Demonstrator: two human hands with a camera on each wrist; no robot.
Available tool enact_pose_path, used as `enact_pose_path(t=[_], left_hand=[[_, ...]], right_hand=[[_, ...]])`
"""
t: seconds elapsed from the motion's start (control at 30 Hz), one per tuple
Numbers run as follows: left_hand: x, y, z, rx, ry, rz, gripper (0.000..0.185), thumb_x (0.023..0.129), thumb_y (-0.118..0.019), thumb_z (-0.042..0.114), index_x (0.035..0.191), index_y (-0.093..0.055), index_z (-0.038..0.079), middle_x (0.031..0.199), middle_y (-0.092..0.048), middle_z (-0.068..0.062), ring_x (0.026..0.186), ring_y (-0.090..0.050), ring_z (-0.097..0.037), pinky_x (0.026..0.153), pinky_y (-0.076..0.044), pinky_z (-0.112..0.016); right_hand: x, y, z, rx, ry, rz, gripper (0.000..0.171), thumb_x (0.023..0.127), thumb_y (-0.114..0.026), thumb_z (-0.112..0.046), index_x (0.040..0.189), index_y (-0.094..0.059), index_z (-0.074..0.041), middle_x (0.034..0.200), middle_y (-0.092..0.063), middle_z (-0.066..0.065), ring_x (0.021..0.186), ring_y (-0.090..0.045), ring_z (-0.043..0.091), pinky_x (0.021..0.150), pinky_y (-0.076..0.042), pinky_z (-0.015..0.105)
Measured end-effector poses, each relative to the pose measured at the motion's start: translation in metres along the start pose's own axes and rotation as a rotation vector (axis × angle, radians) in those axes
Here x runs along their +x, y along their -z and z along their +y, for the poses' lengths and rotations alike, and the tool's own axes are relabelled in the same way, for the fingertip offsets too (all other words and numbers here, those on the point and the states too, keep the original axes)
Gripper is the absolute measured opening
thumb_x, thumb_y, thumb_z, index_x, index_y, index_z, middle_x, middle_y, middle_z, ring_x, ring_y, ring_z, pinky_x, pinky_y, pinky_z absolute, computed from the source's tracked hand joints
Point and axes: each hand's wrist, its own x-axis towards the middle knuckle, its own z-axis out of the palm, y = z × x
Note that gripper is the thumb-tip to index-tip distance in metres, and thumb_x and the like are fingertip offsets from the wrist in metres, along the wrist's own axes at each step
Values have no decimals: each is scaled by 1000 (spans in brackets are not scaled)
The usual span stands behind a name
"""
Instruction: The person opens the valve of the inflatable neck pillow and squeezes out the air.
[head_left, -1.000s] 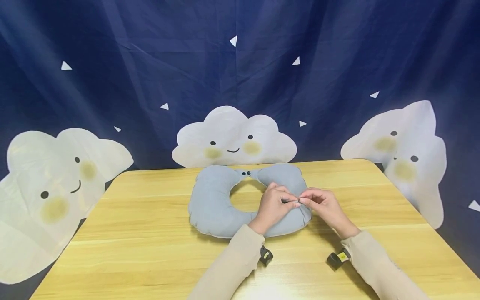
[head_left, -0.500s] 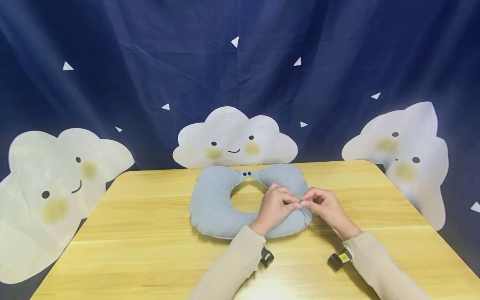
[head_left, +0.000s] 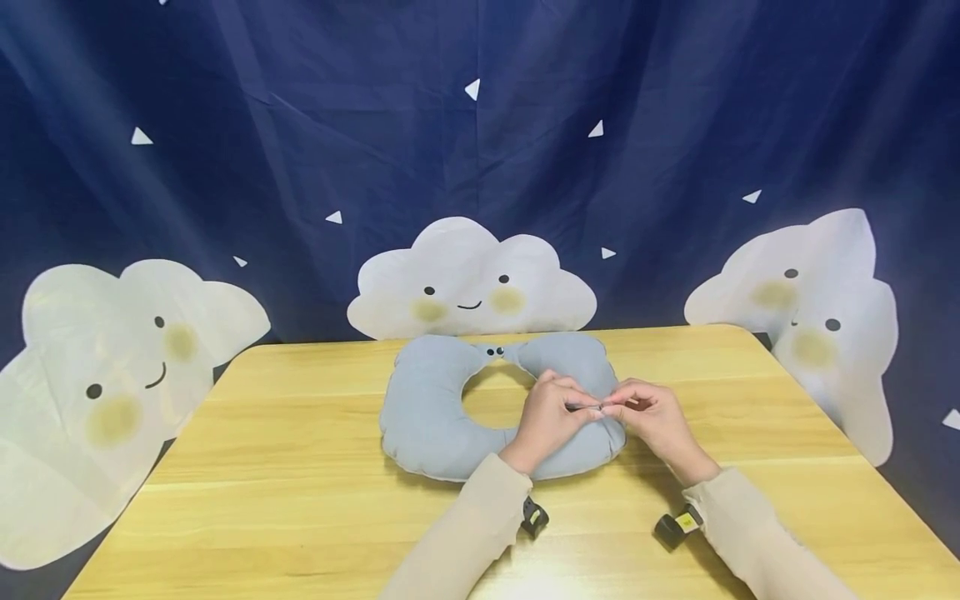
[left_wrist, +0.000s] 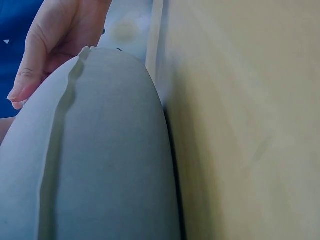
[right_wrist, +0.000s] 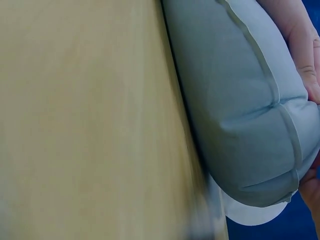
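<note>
Your left hand is pinching one end of a small dark tab on the grey neck pillow's right lobe; the tab is lying crosswise between your hands; your right hand is pinching its other end, equally near.

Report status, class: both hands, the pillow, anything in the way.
Left hand and right hand both pinching a small part at the right side of the grey neck pillow. Pillow flat on the wooden table. Nothing blocking the hands.
</note>
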Motion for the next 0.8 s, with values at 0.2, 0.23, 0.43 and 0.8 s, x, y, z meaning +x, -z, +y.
enact_pose_path(t=[0.2, 0.23, 0.43, 0.8], left_hand=[[-1, 0, -1, -4, 5, -3, 11, 76, -79, 28, 83, -78, 20, 78, -69, 14, 79, -47, -2, 72, -39, -12], [-1, 0, -1, -3, 5, 1, 12, 75, -79, 29, 83, -78, 20, 78, -69, 14, 79, -47, -2, 72, -39, -12], [-2, -1, 0, -12, -6, 7, 12, 75, -79, 29, 82, -78, 20, 79, -70, 13, 78, -47, -2, 71, -38, -12], [-1, -1, -1, -21, 0, 18, 11, 74, -80, 27, 81, -79, 18, 77, -69, 12, 78, -48, -3, 73, -39, -13]], right_hand=[[-1, -1, 1, -17, 0, 19, 11, 77, -68, 14, 84, -70, 6, 83, -68, -1, 77, -61, 8, 65, -51, 17], [-1, -1, 0, -24, -9, 22, 10, 77, -68, 13, 84, -69, 6, 83, -68, -1, 76, -61, 7, 64, -50, 17], [-3, -4, -1, -23, -52, 56, 9, 80, -66, 12, 84, -70, 5, 83, -68, -5, 74, -60, 5, 61, -48, 16], [-2, -10, -1, 152, 2, 60, 18, 81, -59, 20, 82, -69, 5, 81, -69, -1, 71, -61, 6, 60, -47, 16]])
